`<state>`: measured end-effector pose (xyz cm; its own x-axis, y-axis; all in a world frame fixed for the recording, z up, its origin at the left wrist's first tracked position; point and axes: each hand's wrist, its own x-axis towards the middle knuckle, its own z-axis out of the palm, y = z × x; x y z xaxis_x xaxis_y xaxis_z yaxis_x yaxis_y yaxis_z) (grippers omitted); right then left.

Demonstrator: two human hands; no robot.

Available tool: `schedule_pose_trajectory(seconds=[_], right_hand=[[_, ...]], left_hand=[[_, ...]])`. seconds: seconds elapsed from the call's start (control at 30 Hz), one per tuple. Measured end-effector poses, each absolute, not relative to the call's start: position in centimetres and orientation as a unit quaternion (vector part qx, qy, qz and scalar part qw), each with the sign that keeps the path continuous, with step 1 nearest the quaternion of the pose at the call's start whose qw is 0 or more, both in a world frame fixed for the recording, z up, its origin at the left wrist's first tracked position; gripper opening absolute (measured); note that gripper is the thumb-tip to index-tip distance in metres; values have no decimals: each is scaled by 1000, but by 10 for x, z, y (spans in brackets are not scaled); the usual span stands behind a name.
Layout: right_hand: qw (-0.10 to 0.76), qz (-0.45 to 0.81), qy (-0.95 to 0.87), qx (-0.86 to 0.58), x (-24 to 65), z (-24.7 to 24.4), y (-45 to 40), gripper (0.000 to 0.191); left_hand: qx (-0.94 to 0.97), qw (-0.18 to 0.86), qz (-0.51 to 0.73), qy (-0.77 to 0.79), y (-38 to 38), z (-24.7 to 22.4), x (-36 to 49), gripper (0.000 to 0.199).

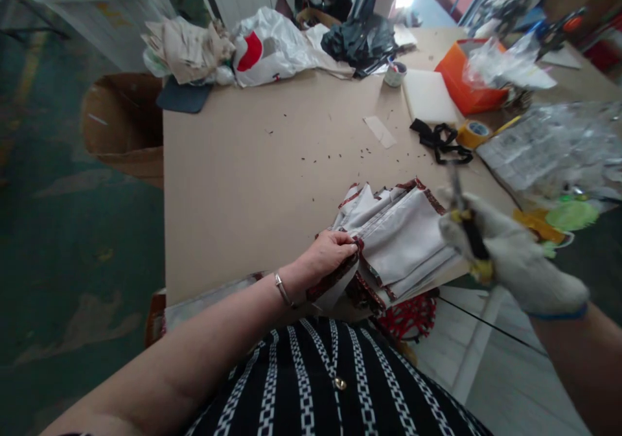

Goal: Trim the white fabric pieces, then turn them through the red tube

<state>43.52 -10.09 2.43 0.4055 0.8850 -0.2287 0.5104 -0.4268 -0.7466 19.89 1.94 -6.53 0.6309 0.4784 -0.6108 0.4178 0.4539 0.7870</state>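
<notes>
A stack of light grey fabric pieces [403, 235] with dark red patterned edging lies at the table's front edge. My left hand [323, 254], bare with a bracelet at the wrist, pinches the red edging at the stack's left side. To the right of the stack, my right hand [515, 248] wears a whitish work glove and is raised. It grips a small cutting tool [469, 232] with yellow and black handles, its metal tip pointing away from me and blurred. The tool does not appear to touch the fabric.
Small dark scraps dot the tan table [233, 170]. Black straps [442, 141], yellow tape [473, 133], an orange box [466, 76] and plastic bags [558, 144] lie right. More bags [272, 47] line the back. A cardboard box [121, 122] stands left.
</notes>
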Motion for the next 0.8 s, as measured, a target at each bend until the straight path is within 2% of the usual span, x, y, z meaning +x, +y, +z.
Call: schedule_pose_trajectory(seconds=[0.1,0.23,0.53,0.8], right_hand=[[249,472,-458,-711,384,-1,-119,40],[237,581,-460,-629,351,-28,-136,32],[216,592,-434,-644,348,-44,-135,21],[251,538,-478,-647,344,-55,-125,30]], left_hand=[[490,762,31,423,17,-69,195,8],[471,770,20,430,21,-66,193,8],[475,768,20,429,20,-66,193,6],[491,762,26,422,20,-70,192,8]])
